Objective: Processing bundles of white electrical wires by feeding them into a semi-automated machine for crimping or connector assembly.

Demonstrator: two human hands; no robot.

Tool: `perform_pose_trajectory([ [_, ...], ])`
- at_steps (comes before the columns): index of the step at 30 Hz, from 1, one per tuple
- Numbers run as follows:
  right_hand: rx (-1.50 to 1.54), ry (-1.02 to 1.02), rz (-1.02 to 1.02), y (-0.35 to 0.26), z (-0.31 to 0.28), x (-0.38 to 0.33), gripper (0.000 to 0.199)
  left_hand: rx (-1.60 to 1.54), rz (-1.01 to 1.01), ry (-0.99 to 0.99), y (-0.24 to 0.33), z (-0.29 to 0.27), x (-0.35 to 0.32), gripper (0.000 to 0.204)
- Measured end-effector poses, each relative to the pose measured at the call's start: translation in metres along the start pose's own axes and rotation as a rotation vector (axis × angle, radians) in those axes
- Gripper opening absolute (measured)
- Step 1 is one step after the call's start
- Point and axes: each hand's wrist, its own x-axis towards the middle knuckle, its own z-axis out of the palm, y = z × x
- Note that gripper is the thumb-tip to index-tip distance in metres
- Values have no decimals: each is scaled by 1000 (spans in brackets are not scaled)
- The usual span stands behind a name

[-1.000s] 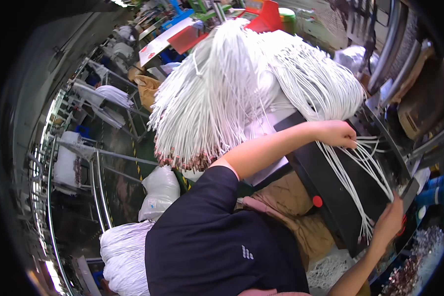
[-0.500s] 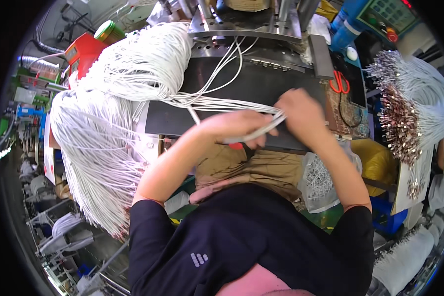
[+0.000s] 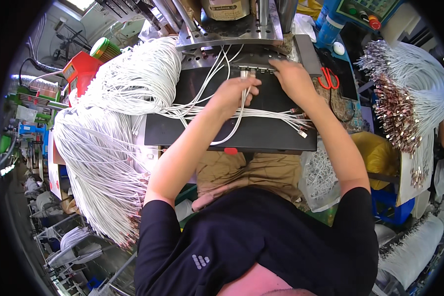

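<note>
Fingers (image 3: 253, 90) of left hand (image 3: 230, 96) pinch white cables (image 3: 241, 113) | gripped near their ends, presumably for control | right hand (image 3: 292, 78) at metal strip (image 3: 262, 70), blurred: I can't tell its finger state

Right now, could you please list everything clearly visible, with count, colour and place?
Held cables: count unclear, white, in left hand
Loose cables: several, white, across board
Board: one, black, centre
Large cable heaps: two, white, left
Draped cables: many, white, right
Press: one, grey, top centre
Scissors: one pair, red, right of board
Plastic bag: one, clear, right of centre
Sack: one, yellow, right
Machine: one, red, upper left
Left hand: one, bare, above board
Right hand: one, bare, near board's far edge
</note>
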Motion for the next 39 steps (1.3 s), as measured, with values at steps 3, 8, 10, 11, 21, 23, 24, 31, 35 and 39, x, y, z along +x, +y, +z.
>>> perform_pose_trajectory([
  [3,-338,-49,-158,17,17,-10,53,-85,9,-18,-1,-12,19,36],
  [8,392,-258,152,21,27,-13,46,51,14,1,-13,-12,22,36],
  [10,832,-305,355,18,24,-7,39,113,7,-20,-13,-8,19,31],
  [11,1125,-350,621,17,21,-5,31,163,-21,-38,-12,-6,17,31],
  [21,1003,-210,719,7,36,-12,37,216,-30,-76,-10,8,18,29],
  [23,1102,-162,712,8,36,-12,37,198,3,-99,-11,8,18,28],
  [24,1100,-155,768,9,36,-11,37,206,-1,-76,-11,8,18,28],
  [31,910,-124,609,7,39,-10,36,204,-16,-80,-9,9,16,27],
  [35,762,-124,498,12,38,-10,34,187,31,-68,-12,8,14,27],
  [39,945,-234,677,24,29,-8,32,206,13,-4,-10,0,13,28],
])
